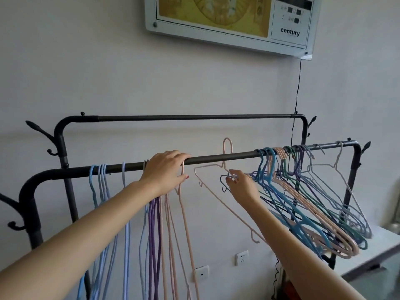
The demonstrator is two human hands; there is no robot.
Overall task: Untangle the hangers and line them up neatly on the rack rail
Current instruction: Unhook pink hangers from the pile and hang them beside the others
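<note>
A person stands at a black clothes rack, both bare arms reaching in from the bottom of the frame. The front rail (pixel 216 157) runs across the middle of the frame; a second, bare rail (pixel 194 117) sits higher and behind it.

The left hand (pixel 165 169), centre left, rests over the front rail with fingers draped across it, thumb by the neck of a pink hanger (pixel 184 204) hanging there. I cannot tell whether it actually holds that hanger. The right hand (pixel 240 185), just right of centre, pinches the neck of a loose pink hanger (pixel 218 191), whose hook rises above the rail, not hung on it. A dark hanger (pixel 224 182) shows by the same fingers.

Left of centre, about a dozen blue, purple and pink hangers (pixel 151 224) hang straight down, side by side. At right, a tangled bunch (pixel 303 202) of roughly a dozen blue, pink, green and grey ones leans slantwise, overlapped; an exact count is not possible.

These look thin, light, stiff and fairly smooth, likely to snag by their little notch hooks. The neck below the hook seems the best hold.
</note>
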